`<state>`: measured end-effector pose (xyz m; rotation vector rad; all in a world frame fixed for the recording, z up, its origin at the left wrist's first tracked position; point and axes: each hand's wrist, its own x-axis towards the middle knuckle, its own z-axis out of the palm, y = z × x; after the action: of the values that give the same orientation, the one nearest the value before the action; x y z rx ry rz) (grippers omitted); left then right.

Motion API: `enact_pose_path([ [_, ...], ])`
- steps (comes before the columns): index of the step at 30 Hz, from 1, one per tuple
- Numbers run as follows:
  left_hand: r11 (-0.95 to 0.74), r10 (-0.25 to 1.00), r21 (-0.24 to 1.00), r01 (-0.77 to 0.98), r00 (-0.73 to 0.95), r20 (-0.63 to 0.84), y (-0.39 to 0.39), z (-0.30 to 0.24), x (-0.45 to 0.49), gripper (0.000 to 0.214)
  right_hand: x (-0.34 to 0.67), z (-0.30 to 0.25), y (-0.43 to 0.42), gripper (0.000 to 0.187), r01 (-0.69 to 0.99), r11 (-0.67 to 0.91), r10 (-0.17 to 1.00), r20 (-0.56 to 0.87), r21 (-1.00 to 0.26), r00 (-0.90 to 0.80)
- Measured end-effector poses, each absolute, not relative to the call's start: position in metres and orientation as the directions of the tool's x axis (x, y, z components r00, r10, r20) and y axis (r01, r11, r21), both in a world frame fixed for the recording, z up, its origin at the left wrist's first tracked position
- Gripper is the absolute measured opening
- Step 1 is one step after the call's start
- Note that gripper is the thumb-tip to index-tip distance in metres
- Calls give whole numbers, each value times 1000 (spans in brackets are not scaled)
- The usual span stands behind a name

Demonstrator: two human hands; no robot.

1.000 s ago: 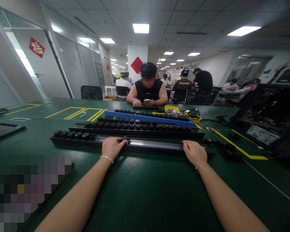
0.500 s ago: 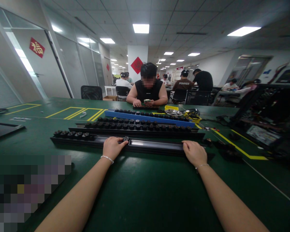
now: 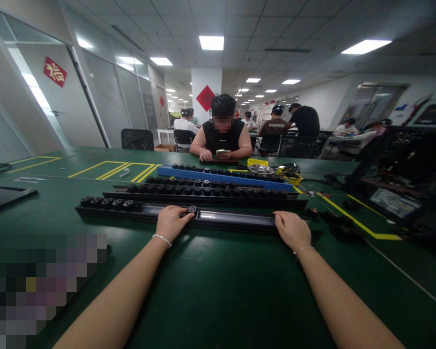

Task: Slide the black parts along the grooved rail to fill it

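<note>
A long black rail point(image 3: 236, 219) lies across the green table in front of me. My left hand point(image 3: 172, 224) is closed at the middle of the rail, its thumb and fingers around a small dark round part with a slotted top point(image 3: 192, 210) that sits in the channel. Toward the rail's right end, my right hand point(image 3: 293, 228) is closed over the edge, fingers curled on it. Several similar black round parts point(image 3: 118, 203) sit together in the rail's left end. The undersides of both hands' fingers are hidden.
Behind lie more black rails point(image 3: 203, 192) with rows of round parts, and a blue rail point(image 3: 240, 178). A metal dish point(image 3: 260, 169) and yellow tray point(image 3: 257, 162) stand farther back. At right is an open dark equipment case point(image 3: 396, 179). Across the table a person point(image 3: 221, 133) holds a phone.
My left hand has shifted slightly right along the rail, and the small round part has moved with it. My right hand has stayed in place.
</note>
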<state>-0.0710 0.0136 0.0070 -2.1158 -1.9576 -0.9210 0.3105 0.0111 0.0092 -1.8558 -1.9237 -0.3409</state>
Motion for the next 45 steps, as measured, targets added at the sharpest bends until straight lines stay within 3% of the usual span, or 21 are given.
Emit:
enact_pose_path([
  [38, -220, 888, 364, 905, 32, 459, 11, 9, -67, 28, 311, 7, 13, 37, 989, 70, 877, 481, -133, 3],
  [45, -285, 882, 348, 893, 103, 459, 11, 8, -65, 28, 310, 8, 12, 38, 990, 62, 882, 472, -129, 6],
])
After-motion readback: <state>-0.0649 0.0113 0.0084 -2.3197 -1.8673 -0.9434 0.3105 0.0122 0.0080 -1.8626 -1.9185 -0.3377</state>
